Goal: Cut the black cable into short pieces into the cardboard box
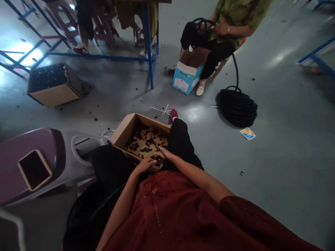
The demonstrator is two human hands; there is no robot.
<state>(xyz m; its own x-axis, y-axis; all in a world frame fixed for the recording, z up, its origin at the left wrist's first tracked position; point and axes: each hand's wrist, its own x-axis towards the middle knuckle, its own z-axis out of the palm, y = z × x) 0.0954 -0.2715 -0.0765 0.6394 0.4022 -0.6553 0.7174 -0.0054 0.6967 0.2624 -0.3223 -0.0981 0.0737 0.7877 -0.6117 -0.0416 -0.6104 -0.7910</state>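
Observation:
An open cardboard box [122, 134] rests at my lap between my knees, with many short black pieces [134, 145] scattered over its bottom. My right hand [162, 153] is closed around a slim dark tool that looks like scissors [154, 141], its long end pointing away over the box. Close beside it, at the box's near edge, my left hand [146, 164] has its fingers drawn together. Whatever they hold is too small and dark to make out. A few black pieces lie by its fingertips.
A phone [35, 169] lies on a purple stool [52, 146] at left. Beyond stands a carton filled with black pieces [54, 94]. A seated person handles black hose over a blue carton [184, 78]. A hose coil [237, 108] lies on the floor at right.

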